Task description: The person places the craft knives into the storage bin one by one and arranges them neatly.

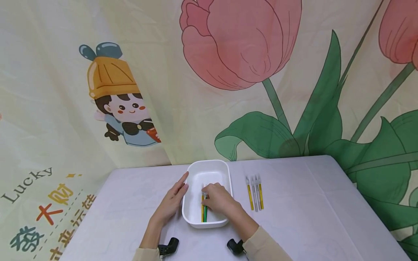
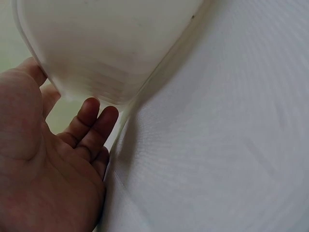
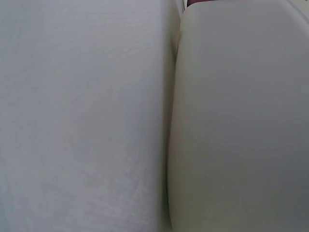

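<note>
A white plastic tray sits on the table, with a yellow craft knife and a green craft knife lying lengthwise inside. Curled over their upper ends, my right hand pinches the green one; its fingers hide part of both. My left hand rests against the tray's left side, fingers extended, thumb at the rim. In the left wrist view, fingertips of that hand lie along the tray's outer wall. The right wrist view shows the tray's outside wall but not the hand's grip.
Right of the tray, several slim craft knives with clear caps lie side by side, yellow and silver. A white cloth covers the table. Black wrist devices sit below both hands. A printed curtain hangs behind.
</note>
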Demonstrator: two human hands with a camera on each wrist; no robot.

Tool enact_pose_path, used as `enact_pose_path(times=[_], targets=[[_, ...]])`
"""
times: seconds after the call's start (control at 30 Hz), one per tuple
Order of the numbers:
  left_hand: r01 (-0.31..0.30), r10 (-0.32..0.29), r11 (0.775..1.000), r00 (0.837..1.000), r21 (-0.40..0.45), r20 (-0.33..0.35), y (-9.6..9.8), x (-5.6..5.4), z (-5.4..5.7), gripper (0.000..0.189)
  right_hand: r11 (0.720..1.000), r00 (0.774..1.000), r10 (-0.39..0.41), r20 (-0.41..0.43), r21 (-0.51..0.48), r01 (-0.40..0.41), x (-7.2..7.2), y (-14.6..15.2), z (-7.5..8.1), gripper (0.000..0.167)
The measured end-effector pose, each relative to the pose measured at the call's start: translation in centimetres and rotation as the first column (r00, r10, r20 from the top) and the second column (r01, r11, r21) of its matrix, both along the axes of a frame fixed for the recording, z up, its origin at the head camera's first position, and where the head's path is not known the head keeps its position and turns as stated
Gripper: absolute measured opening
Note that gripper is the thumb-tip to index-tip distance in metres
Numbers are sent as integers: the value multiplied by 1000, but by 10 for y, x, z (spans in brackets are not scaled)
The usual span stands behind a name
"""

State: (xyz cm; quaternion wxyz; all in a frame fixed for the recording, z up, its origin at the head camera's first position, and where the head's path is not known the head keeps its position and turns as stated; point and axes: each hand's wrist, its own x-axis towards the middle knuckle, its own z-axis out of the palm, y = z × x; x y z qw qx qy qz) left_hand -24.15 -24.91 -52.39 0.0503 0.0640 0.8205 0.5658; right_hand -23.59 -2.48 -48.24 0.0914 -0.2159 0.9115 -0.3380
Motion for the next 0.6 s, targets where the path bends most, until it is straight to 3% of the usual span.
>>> enact_pose_path(times=[0.6], targets=[[2, -2, 1000, 1000, 14, 10, 0, 0, 0, 53, 998, 1000, -15, -15, -63, 14, -1, 1, 2, 39]])
